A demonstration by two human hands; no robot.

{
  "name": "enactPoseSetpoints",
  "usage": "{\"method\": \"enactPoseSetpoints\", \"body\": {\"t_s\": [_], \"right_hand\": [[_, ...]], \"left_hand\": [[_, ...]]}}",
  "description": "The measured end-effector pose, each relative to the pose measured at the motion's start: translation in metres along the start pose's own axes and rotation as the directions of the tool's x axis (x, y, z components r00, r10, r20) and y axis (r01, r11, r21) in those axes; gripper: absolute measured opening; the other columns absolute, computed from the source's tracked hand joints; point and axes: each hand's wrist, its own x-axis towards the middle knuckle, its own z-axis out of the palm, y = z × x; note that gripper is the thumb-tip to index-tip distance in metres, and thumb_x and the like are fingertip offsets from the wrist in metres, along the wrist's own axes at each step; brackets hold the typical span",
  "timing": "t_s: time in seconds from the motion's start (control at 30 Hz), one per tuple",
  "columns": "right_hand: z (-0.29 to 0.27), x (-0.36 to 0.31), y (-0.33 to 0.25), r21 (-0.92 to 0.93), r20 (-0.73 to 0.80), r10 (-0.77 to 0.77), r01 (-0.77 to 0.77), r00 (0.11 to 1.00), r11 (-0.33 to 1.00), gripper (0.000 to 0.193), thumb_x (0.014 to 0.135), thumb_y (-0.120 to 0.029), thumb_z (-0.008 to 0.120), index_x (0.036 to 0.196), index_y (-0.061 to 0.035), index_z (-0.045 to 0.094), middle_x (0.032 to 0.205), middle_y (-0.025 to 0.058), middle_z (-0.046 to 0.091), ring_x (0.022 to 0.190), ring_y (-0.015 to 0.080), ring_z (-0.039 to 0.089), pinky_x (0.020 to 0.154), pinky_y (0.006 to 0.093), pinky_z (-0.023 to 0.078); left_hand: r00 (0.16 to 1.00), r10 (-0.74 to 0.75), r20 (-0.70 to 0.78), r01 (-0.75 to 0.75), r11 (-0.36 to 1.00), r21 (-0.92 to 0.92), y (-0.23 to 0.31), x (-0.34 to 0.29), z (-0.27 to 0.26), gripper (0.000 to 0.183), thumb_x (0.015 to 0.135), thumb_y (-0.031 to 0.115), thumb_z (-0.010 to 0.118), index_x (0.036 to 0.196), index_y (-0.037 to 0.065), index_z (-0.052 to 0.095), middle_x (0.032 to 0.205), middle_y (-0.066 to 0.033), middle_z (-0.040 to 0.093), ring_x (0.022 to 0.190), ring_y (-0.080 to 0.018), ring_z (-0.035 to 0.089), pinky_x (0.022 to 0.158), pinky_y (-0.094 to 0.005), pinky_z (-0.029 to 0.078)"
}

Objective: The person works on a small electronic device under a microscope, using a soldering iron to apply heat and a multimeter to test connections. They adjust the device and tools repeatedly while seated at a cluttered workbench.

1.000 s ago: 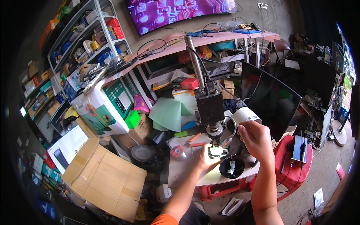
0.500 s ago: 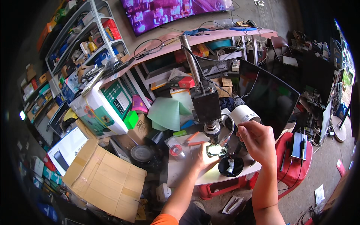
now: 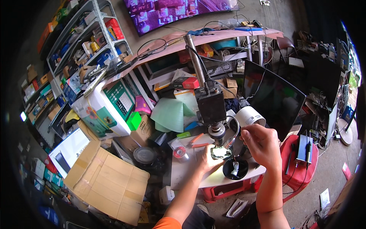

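Observation:
My left hand (image 3: pixel 209 159) grips a small circuit board (image 3: pixel 222 154) under the lens of a microscope (image 3: pixel 216 131); the lamp glare washes out its detail. The microscope's black body hangs from a slanted metal post (image 3: pixel 196 63). My right hand (image 3: pixel 262 144) is raised to the right of the lens, thumb and fingers pinched together. Whatever they hold, if anything, is too small to make out. Just below the board sits a round black dish-like housing (image 3: pixel 230 172) with a white piece (image 3: pixel 235 168) in it. Behind my right hand is a white cylinder (image 3: pixel 249 116).
Orange-handled pliers (image 3: pixel 198 141) and a spool (image 3: pixel 178 152) lie on the white tabletop (image 3: pixel 181 171). A dark monitor (image 3: pixel 272 97) stands at the right, beside a red stool (image 3: pixel 301 168) carrying a blue-grey device. An open cardboard box (image 3: pixel 110 179) is at the left. A wall screen (image 3: pixel 179 13) displays magnified circuit parts.
Both hands keep nearly the same pose and place. The whole view has shifted very slightly, and the picture on the wall screen has shifted a little.

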Motion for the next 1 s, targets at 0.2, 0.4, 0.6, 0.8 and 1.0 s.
{"method": "enactPoseSetpoints", "body": {"t_s": [0.2, 0.4, 0.6, 0.8, 1.0], "right_hand": [[0.011, -0.017, -0.007, -0.054, 0.154, -0.031, 0.040, 0.988, 0.998, 0.009, 0.087, -0.007, 0.068, 0.085, 0.0022, 0.066, 0.064, 0.0158, 0.062, 0.054, 0.0244, 0.065, 0.052, 0.0322, 0.049], [0.049, -0.106, 0.019, -0.003, 0.617, -0.244, 0.312, 0.748, 0.950, 0.015, 0.082, -0.022, 0.070, 0.090, -0.0098, 0.070, 0.064, 0.0118, 0.062, 0.054, 0.0318, 0.063, 0.050, 0.0423, 0.052], [0.080, -0.187, 0.056, 0.016, 0.861, -0.151, 0.270, 0.487, 0.963, 0.025, 0.094, -0.031, 0.058, 0.089, -0.0060, 0.062, 0.074, 0.0134, 0.066, 0.064, 0.0356, 0.066, 0.053, 0.0464, 0.054], [0.079, -0.182, 0.056, -0.030, 0.902, -0.075, 0.235, 0.425, 0.972, 0.029, 0.096, -0.033, 0.055, 0.089, -0.0051, 0.060, 0.075, 0.0169, 0.067, 0.069, 0.0377, 0.067, 0.060, 0.0503, 0.055], [0.074, -0.176, 0.055, -0.058, 0.895, -0.043, 0.211, 0.444, 0.976, 0.030, 0.096, -0.034, 0.055, 0.089, -0.0047, 0.060, 0.077, 0.0164, 0.068, 0.072, 0.0377, 0.068, 0.061, 0.0495, 0.055]], "left_hand": [[0.998, 0.066, -0.024, -0.067, 0.997, -0.031, -0.017, -0.002, 0.003, 0.081, 0.062, 0.022, 0.092, 0.126, 0.005, 0.046, 0.103, -0.0130, 0.066, 0.093, -0.0233, 0.067, 0.083, -0.0381, 0.054], [0.995, 0.091, -0.040, -0.093, 0.995, -0.040, -0.019, -0.001, 0.005, 0.080, 0.062, 0.018, 0.092, 0.125, 0.005, 0.045, 0.106, -0.0153, 0.063, 0.095, -0.0246, 0.066, 0.081, -0.0379, 0.055], [0.997, 0.072, 0.002, -0.072, 0.994, -0.087, -0.025, 0.001, 0.015, 0.082, 0.063, 0.017, 0.090, 0.128, 0.003, 0.042, 0.113, -0.0177, 0.058, 0.102, -0.0295, 0.064, 0.089, -0.0396, 0.053], [0.999, 0.041, 0.001, -0.041, 0.995, -0.092, -0.027, -0.001, 0.011, 0.083, 0.063, 0.019, 0.090, 0.129, 0.003, 0.043, 0.114, -0.0176, 0.059, 0.103, -0.0289, 0.064, 0.087, -0.0394, 0.053], [0.997, 0.075, -0.018, -0.075, 0.997, -0.028, -0.026, -0.002, 0.011, 0.084, 0.063, 0.022, 0.091, 0.130, 0.004, 0.042, 0.115, -0.0181, 0.059, 0.101, -0.0294, 0.065, 0.086, -0.0399, 0.054]]}}
